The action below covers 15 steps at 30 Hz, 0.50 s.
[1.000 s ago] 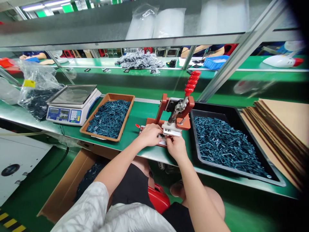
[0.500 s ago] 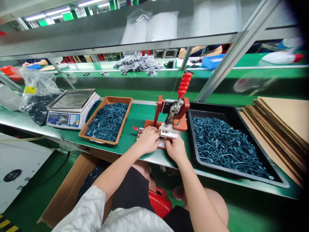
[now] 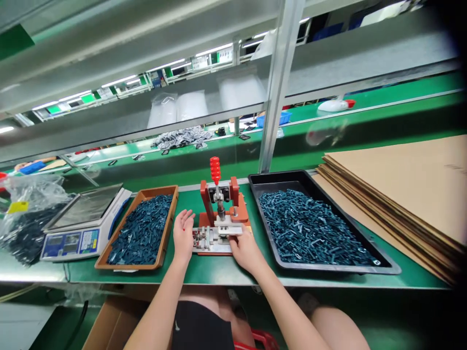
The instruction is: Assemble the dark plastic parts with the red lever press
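A red-brown toggle press (image 3: 207,200) with an upright red handle (image 3: 215,170) stands on the green bench. At its base lies a metal slide fixture (image 3: 207,238). My left hand (image 3: 183,236) is at the fixture's left end, fingers extended upward, near a small red tip; nothing shows in its grasp. My right hand (image 3: 245,247) is at the fixture's right end, fingers curled at the pale metal block (image 3: 229,230); its fingertips are partly hidden, and what they hold cannot be made out.
Left of the press are a brown tray (image 3: 170,209) of dark blue parts, a scale (image 3: 78,240) and a plastic bag (image 3: 32,194). To the right are a black tray (image 3: 272,243) of similar parts and stacked cardboard (image 3: 394,170).
The view has shifted and tilted. My left hand has moved off the fixture's middle to its left end, its fingers now extended. My right hand stays by the metal block.
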{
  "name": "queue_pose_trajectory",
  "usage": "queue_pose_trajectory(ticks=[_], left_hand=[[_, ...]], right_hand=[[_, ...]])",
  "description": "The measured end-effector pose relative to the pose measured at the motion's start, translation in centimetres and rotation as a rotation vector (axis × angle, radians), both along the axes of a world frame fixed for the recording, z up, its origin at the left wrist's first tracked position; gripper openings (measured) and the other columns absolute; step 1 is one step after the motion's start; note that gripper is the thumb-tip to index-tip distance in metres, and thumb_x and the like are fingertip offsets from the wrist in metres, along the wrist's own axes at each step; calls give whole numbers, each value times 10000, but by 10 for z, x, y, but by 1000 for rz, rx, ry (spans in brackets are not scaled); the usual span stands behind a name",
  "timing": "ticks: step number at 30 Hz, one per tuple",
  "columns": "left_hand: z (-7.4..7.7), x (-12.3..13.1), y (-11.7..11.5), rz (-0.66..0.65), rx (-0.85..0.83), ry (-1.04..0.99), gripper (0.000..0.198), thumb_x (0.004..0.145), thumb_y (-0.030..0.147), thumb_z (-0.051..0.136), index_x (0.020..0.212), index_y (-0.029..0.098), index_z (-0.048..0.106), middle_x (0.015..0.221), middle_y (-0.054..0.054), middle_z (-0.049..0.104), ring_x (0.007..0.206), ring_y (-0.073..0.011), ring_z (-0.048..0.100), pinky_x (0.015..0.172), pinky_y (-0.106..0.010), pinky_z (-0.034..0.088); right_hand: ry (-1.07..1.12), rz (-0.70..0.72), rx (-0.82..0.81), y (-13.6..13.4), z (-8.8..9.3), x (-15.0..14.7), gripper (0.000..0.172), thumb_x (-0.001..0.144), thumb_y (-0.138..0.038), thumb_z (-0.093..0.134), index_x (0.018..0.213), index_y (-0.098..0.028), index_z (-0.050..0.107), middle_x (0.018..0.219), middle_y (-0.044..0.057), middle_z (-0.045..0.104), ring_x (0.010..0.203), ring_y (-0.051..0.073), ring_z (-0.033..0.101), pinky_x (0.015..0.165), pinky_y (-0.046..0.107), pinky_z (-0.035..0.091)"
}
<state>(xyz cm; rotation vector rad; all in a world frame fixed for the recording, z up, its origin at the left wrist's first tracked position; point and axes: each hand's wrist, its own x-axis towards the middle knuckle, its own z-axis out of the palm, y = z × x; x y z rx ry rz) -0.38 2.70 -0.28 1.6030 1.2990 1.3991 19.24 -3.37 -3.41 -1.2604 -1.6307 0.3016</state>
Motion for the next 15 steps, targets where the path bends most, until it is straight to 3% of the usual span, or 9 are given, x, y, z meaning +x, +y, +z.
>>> queue_pose_trajectory(ticks=[5,8,15], left_hand=[[10,23,-19,-204,126,523,527,1053,461,303,1517,219,373,1429,-121,566,1316,-288,539,1099,-448,448],[12,23,-23,-232,153,609,525,1064,456,265,1520,220,377,1429,-106,567,1291,-272,555,1076,-426,457],[-10,22,-21,-26,248,621,537,1057,484,287,1407,154,526,1370,-148,602,1238,-306,575,1053,-474,458]], right_hand=[[83,60,2,1,1,2,370,898,-129,456,1196,-185,669,1263,143,594,1216,297,571,1088,489,482],[149,90,-50,3,1,7,351,893,-139,470,1151,-197,700,1229,121,636,1166,281,602,1050,463,504],[162,72,-338,9,5,14,320,872,-124,504,1090,-174,733,1075,85,729,1029,252,669,932,348,514]])
